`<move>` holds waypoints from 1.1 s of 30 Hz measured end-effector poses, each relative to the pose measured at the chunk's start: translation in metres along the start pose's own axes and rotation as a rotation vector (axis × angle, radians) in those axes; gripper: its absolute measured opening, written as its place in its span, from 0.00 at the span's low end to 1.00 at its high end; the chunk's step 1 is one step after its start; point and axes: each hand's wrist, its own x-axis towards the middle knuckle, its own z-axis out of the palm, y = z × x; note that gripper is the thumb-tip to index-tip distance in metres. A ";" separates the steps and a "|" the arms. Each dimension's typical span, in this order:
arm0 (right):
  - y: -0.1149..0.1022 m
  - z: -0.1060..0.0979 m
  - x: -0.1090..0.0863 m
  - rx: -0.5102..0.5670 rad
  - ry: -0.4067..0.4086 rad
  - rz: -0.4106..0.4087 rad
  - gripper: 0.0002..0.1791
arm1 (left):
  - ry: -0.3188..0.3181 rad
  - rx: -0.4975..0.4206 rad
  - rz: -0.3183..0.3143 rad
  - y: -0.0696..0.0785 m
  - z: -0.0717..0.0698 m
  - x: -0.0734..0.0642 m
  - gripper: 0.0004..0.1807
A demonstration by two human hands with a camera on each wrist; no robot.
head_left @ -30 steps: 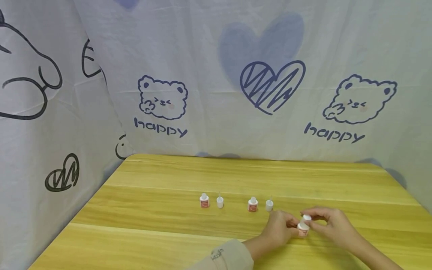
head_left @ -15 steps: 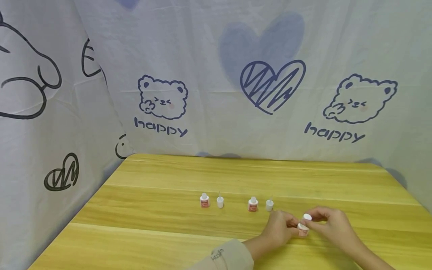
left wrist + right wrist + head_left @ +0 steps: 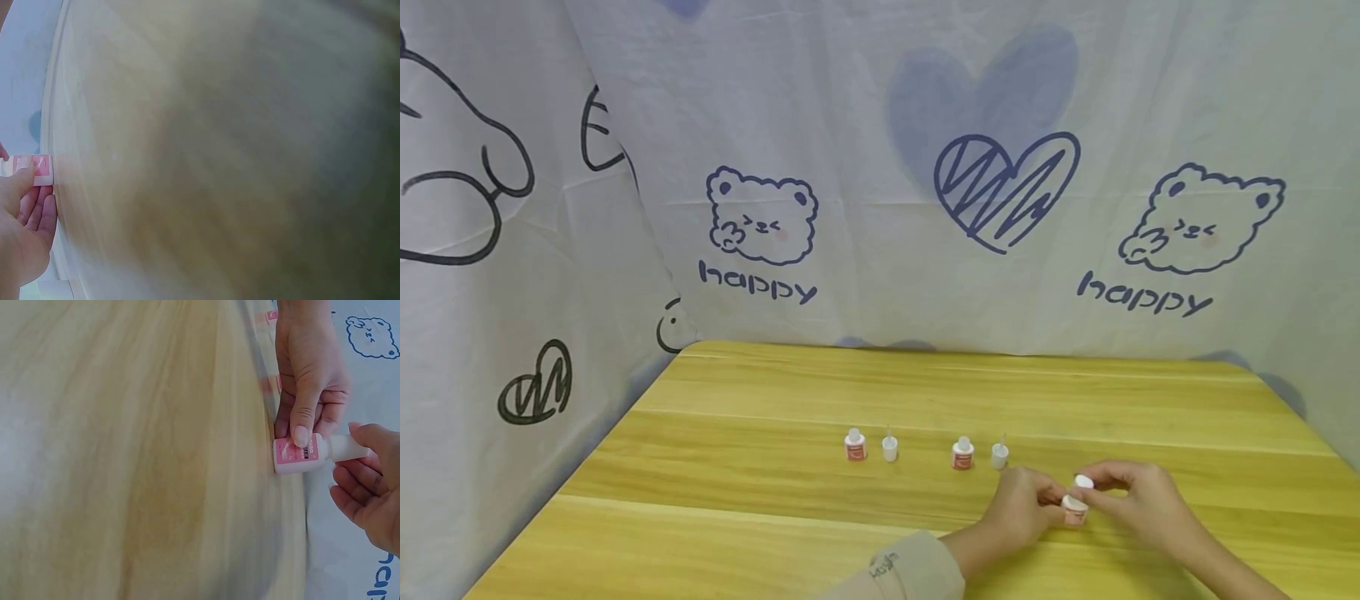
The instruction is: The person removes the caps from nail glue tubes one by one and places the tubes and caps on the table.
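Observation:
A small white bottle with a pink label [image 3: 297, 454] stands on the table, near its right front in the head view. My left hand [image 3: 1021, 510] grips the bottle's body, its thumb lying across the label in the right wrist view. With thumb and fingers my right hand [image 3: 1138, 498] pinches the white cap [image 3: 349, 449] at the bottle's top. Part of the cap hides behind the right fingers in the head view. At the edge of the left wrist view the label [image 3: 40, 165] shows beside the left thumb.
Two similar bottles stand uncapped farther back, the left bottle [image 3: 855, 446] and the middle bottle [image 3: 962, 455]. Beside each stands an upturned white cap, the left cap [image 3: 890, 449] and the right cap [image 3: 999, 456], each with a thin stem upward. A printed cloth [image 3: 880, 317] hangs behind the table.
The right fingers have shifted slightly round the cap, and the thumb now covers more of its lower part. The left hand and the bottle have stayed in place.

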 end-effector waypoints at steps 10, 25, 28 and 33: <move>0.000 -0.008 0.005 0.009 -0.053 -0.072 0.07 | -0.003 -0.016 -0.027 0.001 0.000 0.000 0.06; 0.006 -0.013 0.006 0.022 -0.102 -0.136 0.06 | -0.006 -0.038 -0.026 0.000 0.000 0.000 0.07; 0.005 -0.015 0.008 0.014 -0.112 -0.142 0.04 | -0.011 -0.048 -0.022 0.000 -0.001 -0.001 0.07; 0.002 -0.018 0.010 0.006 -0.133 -0.140 0.02 | -0.012 -0.055 -0.020 0.000 -0.001 -0.001 0.07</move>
